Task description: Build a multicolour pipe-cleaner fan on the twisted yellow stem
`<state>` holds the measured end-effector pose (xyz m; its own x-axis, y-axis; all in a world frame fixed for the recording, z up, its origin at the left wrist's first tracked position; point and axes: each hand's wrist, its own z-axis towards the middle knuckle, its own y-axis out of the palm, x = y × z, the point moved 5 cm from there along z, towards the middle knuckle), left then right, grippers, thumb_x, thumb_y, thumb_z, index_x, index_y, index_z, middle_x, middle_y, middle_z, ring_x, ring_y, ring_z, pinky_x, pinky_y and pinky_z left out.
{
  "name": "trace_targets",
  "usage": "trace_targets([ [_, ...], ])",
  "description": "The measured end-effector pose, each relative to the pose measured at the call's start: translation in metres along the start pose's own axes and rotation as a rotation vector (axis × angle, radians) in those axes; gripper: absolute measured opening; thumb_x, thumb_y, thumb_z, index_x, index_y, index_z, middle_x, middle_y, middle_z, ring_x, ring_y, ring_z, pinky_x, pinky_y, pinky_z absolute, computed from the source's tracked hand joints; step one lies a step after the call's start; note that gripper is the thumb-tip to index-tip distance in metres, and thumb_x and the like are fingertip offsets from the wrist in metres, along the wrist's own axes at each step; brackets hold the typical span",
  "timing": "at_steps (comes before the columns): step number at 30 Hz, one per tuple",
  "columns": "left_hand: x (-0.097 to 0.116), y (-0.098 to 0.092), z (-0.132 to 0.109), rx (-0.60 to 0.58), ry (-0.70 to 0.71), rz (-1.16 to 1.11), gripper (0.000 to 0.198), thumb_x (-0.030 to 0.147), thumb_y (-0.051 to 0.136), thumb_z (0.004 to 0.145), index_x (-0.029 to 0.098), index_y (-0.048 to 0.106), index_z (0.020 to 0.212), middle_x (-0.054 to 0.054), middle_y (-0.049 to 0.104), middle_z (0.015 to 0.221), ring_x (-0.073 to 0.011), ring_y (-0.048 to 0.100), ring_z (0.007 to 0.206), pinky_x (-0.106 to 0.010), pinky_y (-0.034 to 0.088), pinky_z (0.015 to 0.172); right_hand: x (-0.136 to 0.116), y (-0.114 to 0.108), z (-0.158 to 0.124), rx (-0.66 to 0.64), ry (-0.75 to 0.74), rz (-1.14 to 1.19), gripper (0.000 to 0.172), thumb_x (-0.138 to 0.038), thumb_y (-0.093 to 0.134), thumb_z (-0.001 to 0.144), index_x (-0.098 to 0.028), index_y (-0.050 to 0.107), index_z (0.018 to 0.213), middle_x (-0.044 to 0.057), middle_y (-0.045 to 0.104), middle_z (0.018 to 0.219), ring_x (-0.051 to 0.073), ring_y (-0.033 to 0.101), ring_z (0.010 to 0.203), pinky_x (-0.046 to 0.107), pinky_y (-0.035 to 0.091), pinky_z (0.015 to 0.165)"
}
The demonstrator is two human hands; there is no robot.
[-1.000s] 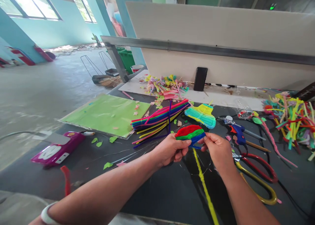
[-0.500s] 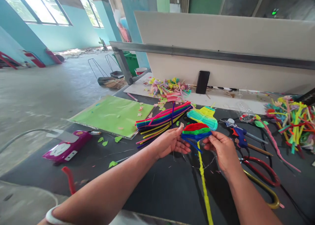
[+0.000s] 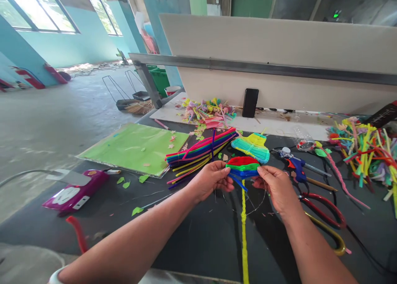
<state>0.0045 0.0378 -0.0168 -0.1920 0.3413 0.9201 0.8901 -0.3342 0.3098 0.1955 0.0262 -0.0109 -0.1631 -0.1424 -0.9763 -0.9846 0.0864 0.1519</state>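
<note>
Between my hands is a small flat piece of red, green and blue pipe cleaners [image 3: 242, 168], with loose blue ends below it. The thumb and fingers of my left hand [image 3: 211, 179] pinch its left edge. My right hand [image 3: 276, 186] grips the right edge the same way. Beneath the piece, a twisted yellow pipe-cleaner strip [image 3: 244, 230] runs toward the table's front edge. A loop of thin wire [image 3: 263, 199] shows near my right hand. Just beyond lie a bundle of coloured pipe cleaners [image 3: 198, 149] and a yellow and turquoise pipe-cleaner piece [image 3: 252, 146].
On the right lie a blue glue gun [image 3: 298, 170], scissors with red and gold handles [image 3: 325, 209] and a pile of pipe-cleaner scraps [image 3: 362, 147]. Leftward are a green sheet [image 3: 133, 147] and a purple power strip [image 3: 76, 195]. A phone [image 3: 250, 103] leans against the white board [image 3: 279, 44].
The view has swung slightly right, so everything sits further left. The pipe-cleaner piece is more level, and my left fingers have curled in more around its edge.
</note>
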Motion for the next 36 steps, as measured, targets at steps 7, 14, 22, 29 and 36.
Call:
trace_targets([
  [7,0.000,0.000,0.001,-0.012,0.000,-0.125,0.031,0.019,0.071,0.072,0.012,0.054,0.096,-0.006,0.068,0.077,-0.0144,0.068,0.069,-0.026,0.056,0.068,0.002,0.000,0.000,0.008,0.017,-0.027,0.030,-0.043,0.072,0.066,-0.016,0.069,0.077,0.002,0.068,0.066,0.013,0.058,0.052,0.027,0.051,0.055],
  [14,-0.004,0.000,0.001,0.023,-0.014,-0.075,0.025,0.023,0.072,0.071,0.010,0.058,0.087,-0.007,0.068,0.074,-0.0143,0.067,0.065,-0.026,0.057,0.065,0.002,0.001,-0.001,0.001,0.009,-0.041,0.029,-0.043,0.072,0.067,-0.016,0.069,0.076,0.002,0.067,0.065,0.013,0.059,0.053,0.026,0.050,0.054],
  [22,-0.008,0.003,0.003,0.011,0.020,-0.062,0.034,0.029,0.074,0.070,0.012,0.057,0.094,-0.007,0.068,0.075,-0.0135,0.066,0.062,-0.024,0.055,0.060,0.006,0.005,0.000,-0.052,0.041,-0.025,0.030,-0.045,0.071,0.067,-0.016,0.069,0.076,0.002,0.068,0.067,0.012,0.059,0.053,0.026,0.050,0.055],
  [29,-0.011,0.005,0.004,0.049,0.093,-0.099,0.033,0.031,0.071,0.071,0.012,0.055,0.092,-0.005,0.066,0.072,-0.0118,0.063,0.055,-0.023,0.053,0.053,0.009,0.004,0.001,-0.021,-0.035,-0.186,0.036,-0.050,0.062,0.075,-0.017,0.069,0.089,0.006,0.069,0.076,0.019,0.062,0.062,0.035,0.051,0.064],
  [36,-0.007,0.005,0.002,0.077,0.104,-0.112,0.030,0.030,0.071,0.071,0.011,0.054,0.087,-0.005,0.065,0.071,-0.0108,0.062,0.053,-0.023,0.053,0.053,-0.036,0.020,-0.031,0.181,-0.893,-0.904,0.012,-0.031,0.060,0.082,-0.022,0.066,0.086,0.006,0.067,0.087,0.021,0.057,0.088,0.038,0.038,0.085],
])
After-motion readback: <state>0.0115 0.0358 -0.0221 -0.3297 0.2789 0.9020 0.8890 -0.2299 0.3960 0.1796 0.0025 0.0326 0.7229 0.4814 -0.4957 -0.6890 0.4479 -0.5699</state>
